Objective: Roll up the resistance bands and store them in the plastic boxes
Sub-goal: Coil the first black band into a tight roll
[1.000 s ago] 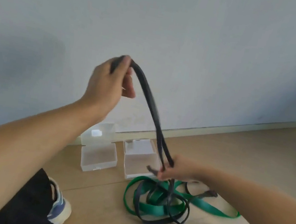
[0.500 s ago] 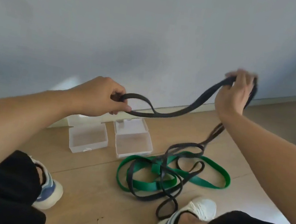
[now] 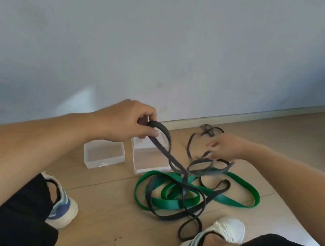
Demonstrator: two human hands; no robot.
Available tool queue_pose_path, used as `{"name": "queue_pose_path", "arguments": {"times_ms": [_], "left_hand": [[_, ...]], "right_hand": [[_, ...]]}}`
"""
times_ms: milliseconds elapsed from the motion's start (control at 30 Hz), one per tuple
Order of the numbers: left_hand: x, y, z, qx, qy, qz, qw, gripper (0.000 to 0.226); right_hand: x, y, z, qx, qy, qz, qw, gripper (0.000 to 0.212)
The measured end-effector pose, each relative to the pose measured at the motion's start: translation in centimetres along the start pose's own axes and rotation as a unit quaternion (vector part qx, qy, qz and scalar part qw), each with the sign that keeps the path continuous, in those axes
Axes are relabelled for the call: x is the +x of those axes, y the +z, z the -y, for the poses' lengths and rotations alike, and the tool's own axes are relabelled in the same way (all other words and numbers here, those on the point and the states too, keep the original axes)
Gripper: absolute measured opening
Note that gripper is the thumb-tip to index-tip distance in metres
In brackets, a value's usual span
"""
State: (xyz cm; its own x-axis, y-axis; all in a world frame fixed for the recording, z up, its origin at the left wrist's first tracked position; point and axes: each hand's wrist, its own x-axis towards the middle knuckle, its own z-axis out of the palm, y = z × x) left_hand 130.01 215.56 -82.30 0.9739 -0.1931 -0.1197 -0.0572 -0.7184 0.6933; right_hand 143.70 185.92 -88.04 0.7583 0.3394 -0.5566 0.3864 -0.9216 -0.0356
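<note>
A long black resistance band (image 3: 175,197) lies tangled over a green band (image 3: 242,181) on the wooden floor between my feet. My left hand (image 3: 125,121) pinches one end of the black band above the boxes, and the strap runs down to the pile. My right hand (image 3: 227,148), blurred by motion, holds raised loops of the same black band low over the floor. Two clear plastic boxes stand open by the wall: the left box (image 3: 88,154) and the right box (image 3: 151,169), both with nothing inside.
My left shoe (image 3: 63,211) and right shoe (image 3: 225,228) flank the pile of bands. The grey wall and its skirting board (image 3: 265,115) run behind the boxes. Bare floor stretches to the right (image 3: 302,149).
My right hand has dropped from high on the right down toward the floor with the black band. My left hand stayed near the boxes, still pinching the end.
</note>
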Motion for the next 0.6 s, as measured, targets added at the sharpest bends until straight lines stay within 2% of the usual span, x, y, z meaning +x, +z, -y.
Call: {"name": "queue_pose_path", "arguments": {"times_ms": [67, 133, 233, 300, 333, 467, 600], "left_hand": [[0.1, 0.3, 0.0, 0.005, 0.003, 0.0, 1.0, 0.015], [0.3, 0.4, 0.1, 0.003, 0.004, -0.008, 1.0, 0.014], [0.7, 0.6, 0.4, 0.005, -0.009, -0.014, 1.0, 0.014], [0.8, 0.5, 0.7, 0.004, -0.016, -0.019, 1.0, 0.014], [0.8, 0.4, 0.8, -0.003, -0.019, -0.022, 1.0, 0.014], [0.6, -0.1, 0.9, -0.051, -0.039, -0.023, 0.998, 0.015], [0.5, -0.5, 0.7, -0.128, -0.075, -0.023, 0.989, 0.029]], "right_hand": [[-0.3, -0.3, 2.5, 0.058, -0.088, -0.067, 0.992, 0.042], [-1.1, -0.7, 5.2, 0.138, -0.152, -0.099, 0.974, 0.037], [-2.5, -0.9, 8.7, 0.281, -0.218, -0.029, 0.934, 0.039], [-3.1, -0.6, 10.1, 0.338, -0.228, 0.028, 0.913, 0.04], [-3.2, -0.3, 10.6, 0.345, -0.229, 0.027, 0.91, 0.041], [-2.9, 0.8, 12.4, 0.347, -0.225, -0.078, 0.907, 0.032], [-2.5, 1.2, 13.1, 0.371, -0.219, -0.119, 0.894, 0.016]]}}
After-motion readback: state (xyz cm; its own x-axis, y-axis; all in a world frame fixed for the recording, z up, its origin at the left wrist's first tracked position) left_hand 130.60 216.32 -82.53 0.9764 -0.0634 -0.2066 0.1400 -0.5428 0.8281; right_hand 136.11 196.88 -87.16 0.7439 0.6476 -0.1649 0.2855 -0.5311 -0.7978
